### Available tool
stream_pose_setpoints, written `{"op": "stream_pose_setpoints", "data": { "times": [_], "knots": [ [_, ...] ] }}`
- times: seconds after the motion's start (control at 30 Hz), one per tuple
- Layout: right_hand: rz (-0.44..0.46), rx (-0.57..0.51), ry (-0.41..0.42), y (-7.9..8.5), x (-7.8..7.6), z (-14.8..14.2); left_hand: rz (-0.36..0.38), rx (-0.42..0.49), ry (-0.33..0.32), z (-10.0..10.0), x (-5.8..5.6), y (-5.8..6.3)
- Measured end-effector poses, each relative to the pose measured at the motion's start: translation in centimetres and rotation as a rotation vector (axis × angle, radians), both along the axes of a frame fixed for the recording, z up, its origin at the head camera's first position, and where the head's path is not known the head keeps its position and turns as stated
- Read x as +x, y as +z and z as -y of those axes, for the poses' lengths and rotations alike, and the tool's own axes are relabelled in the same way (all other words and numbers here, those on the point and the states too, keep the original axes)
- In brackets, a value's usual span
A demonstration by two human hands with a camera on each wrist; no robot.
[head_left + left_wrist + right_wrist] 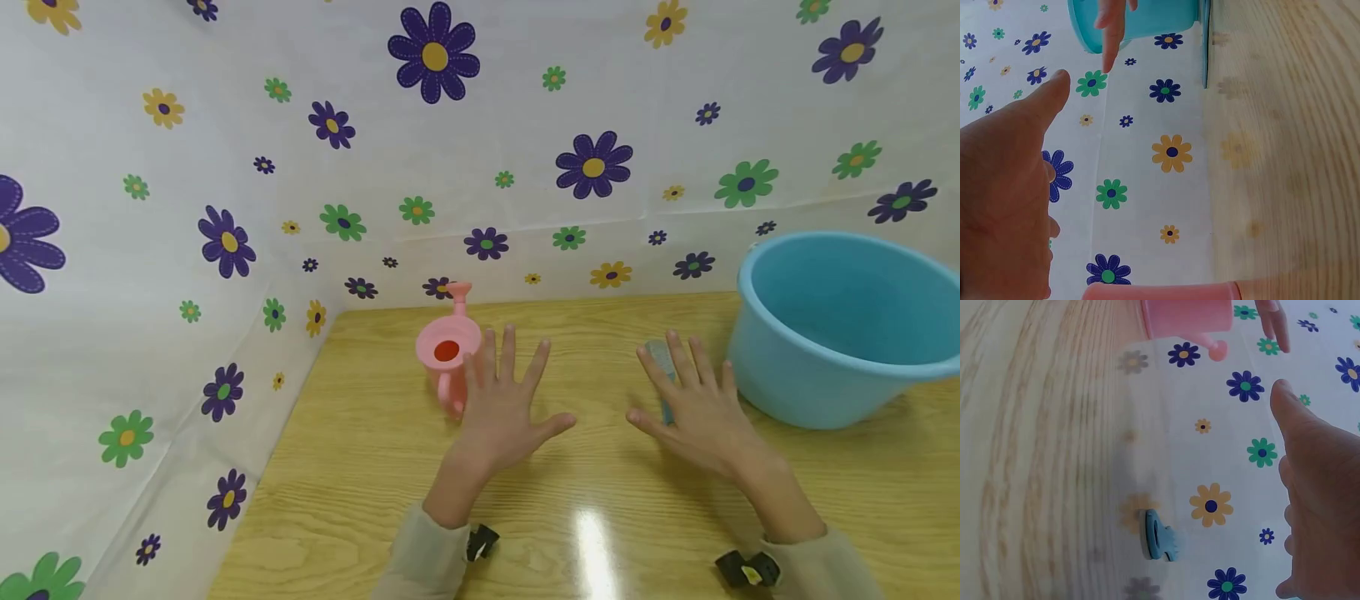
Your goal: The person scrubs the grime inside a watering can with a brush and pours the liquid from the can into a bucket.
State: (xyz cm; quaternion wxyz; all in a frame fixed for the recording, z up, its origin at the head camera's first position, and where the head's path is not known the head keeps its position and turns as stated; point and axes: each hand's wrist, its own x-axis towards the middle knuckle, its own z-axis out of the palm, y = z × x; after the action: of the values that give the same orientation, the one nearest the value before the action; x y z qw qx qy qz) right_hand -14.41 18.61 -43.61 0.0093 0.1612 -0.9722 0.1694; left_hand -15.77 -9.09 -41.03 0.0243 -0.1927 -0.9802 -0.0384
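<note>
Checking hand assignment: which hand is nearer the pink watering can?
Left. The left hand is just to the right of the pink watering can, its fingers overlapping it in the head view. The right hand is farther right, beside the blue tub.

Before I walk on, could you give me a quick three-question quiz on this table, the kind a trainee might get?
1. Which hand is nearer the can?
2. True or false: in the head view, the tub stands left of the can.
3. How does the right hand look?
A) balled into a fist
B) fingers spread
C) gripping the can

Key:
1. The left hand.
2. False; the tub stands to the can's right.
3. B
</note>
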Motion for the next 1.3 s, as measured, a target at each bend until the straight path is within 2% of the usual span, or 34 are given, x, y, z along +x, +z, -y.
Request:
{"op": "stream_pose_setpoints", "data": {
  "times": [0.23, 0.4, 0.53, 0.67, 0.83, 1.03, 1.3],
  "knots": [
    [0.027, -0.025, -0.005, -0.3, 0.0, -0.1, -0.018, 0.040, 0.003, 1.1, 0.2, 0.7],
    [0.029, -0.040, -0.002, -0.4, 0.0, -0.1, -0.017, 0.125, -0.013, 2.2, 0.2, 1.3],
    [0.026, -0.046, 0.004, -0.4, 0.0, -0.1, -0.056, 0.199, 0.024, 4.0, 0.1, 1.6],
    [0.033, -0.042, 0.010, -0.5, 0.0, 0.0, -0.043, 0.260, 0.058, 6.0, 0.3, 1.9],
    [0.047, -0.036, 0.008, -0.4, 0.0, 0.1, -0.049, 0.275, 0.109, 7.7, 0.3, 2.1],
    [0.065, -0.039, 0.007, -0.4, 0.0, 0.1, -0.034, 0.319, 0.176, 8.9, 0.0, 2.0],
    [0.054, -0.057, 0.004, -0.5, 0.1, 0.0, -0.031, 0.360, 0.177, 9.5, -0.6, 1.4]
  ]
}}
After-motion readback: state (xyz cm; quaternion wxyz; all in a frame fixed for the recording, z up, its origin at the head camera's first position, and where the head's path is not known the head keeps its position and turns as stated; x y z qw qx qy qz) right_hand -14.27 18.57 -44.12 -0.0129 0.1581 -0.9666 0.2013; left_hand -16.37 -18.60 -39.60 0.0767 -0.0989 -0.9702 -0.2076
